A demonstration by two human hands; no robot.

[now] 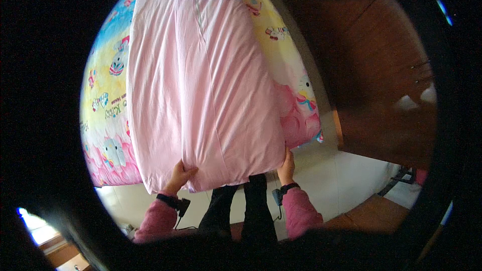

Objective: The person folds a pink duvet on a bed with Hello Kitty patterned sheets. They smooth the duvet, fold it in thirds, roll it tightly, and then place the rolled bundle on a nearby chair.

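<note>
A pale pink quilt (201, 85), folded lengthwise into a broad strip, lies over a bed with a printed sheet (113, 115). Creases run along it from the far end to the near edge. My left hand (179, 175) is closed on the near edge, thumb on top and the other fingers hidden by the cloth. At the near right corner, my right hand (286, 165) grips the side of the same quilt, its fingers partly hidden behind the fabric. Both wrists carry black straps with small devices.
Yellow, blue and pink cartoon print shows on both sides of the quilt. Right of the bed stands dark brown wooden furniture (366, 80) with small white items on it. My legs (256, 206) stand on the pale tiled floor (321, 175) at the bed's near end.
</note>
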